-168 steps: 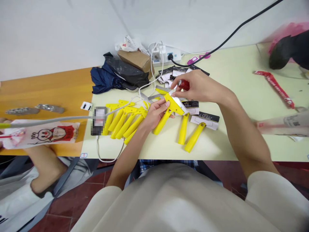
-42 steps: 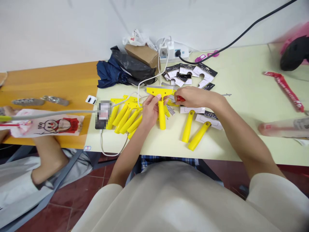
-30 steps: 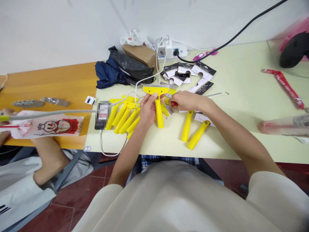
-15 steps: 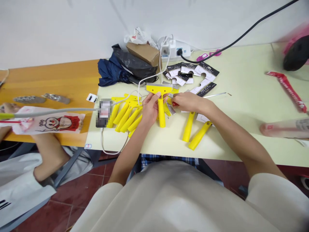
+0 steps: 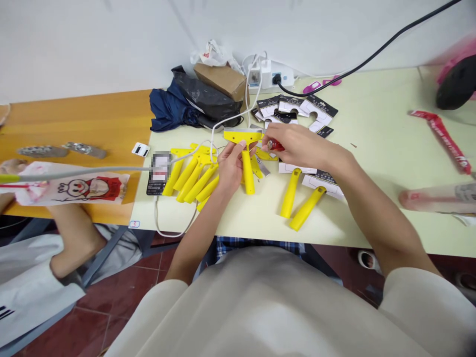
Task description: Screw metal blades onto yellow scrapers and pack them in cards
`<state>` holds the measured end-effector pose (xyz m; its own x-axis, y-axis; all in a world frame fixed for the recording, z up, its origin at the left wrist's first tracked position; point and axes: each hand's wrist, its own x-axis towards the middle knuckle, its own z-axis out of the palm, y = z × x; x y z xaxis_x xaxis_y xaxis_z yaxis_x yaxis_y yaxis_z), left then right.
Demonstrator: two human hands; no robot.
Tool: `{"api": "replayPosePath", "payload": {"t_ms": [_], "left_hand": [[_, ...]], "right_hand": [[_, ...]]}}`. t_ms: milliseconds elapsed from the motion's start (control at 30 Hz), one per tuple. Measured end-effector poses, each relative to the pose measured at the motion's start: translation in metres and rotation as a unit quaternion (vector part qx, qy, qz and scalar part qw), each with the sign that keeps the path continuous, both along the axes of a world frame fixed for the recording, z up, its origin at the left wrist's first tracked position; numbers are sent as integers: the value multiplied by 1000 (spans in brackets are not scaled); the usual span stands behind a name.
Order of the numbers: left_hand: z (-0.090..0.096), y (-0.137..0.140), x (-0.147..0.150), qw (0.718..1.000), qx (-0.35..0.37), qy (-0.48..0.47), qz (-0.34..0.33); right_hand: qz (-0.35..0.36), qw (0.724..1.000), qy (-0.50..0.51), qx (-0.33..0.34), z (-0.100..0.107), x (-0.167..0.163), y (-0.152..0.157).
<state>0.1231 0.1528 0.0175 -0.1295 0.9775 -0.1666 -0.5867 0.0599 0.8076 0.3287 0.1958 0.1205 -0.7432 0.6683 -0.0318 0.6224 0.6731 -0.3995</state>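
My left hand [image 5: 231,166] is closed around a yellow scraper [image 5: 248,171], held with its wide head and metal blade edge away from me. Just right of that head, my right hand [image 5: 292,144] grips a red-handled screwdriver [image 5: 275,145]; its shaft is hidden from view. Several yellow scrapers [image 5: 193,173] lie in a row left of my left hand. Under my hands are loose yellow head parts and metal blades [image 5: 265,167]. Two bare yellow handles [image 5: 290,193] rest on the table, right of the held scraper.
Black-and-white cards [image 5: 316,110] lie behind my right hand. A phone [image 5: 159,173] with a white cable sits at left. Dark bags [image 5: 204,99], a cardboard box [image 5: 221,82] and a power strip [image 5: 282,77] stand along the wall. Another person's arm [image 5: 76,228] is at the orange table.
My right hand has turned and lifted slightly; the screwdriver shaft that stuck out to the right no longer shows. My left hand still holds the scraper in nearly the same place.
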Motion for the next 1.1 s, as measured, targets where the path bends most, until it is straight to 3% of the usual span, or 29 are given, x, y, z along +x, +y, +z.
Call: {"api": "replayPosePath", "payload": {"t_ms": [100, 267, 433, 800, 967, 1100], "left_hand": [[2, -5, 7, 1000, -18, 4, -12], [0, -10, 15, 999, -38, 9, -26], [-7, -10, 14, 999, -40, -1, -25], [-7, -12, 13, 998, -33, 7, -52], [-5, -13, 11, 996, -26, -9, -80], [-3, -14, 12, 995, -40, -9, -91]], "right_hand": [[-33, 998, 32, 40, -4, -5, -3], [-53, 994, -42, 84, -16, -13, -5], [-60, 991, -68, 96, -15, -12, -5], [-117, 992, 31, 38, -10, -11, 0], [-207, 977, 52, -3, -7, -9, 5], [-240, 965, 86, -62, -5, -2, 8]]}}
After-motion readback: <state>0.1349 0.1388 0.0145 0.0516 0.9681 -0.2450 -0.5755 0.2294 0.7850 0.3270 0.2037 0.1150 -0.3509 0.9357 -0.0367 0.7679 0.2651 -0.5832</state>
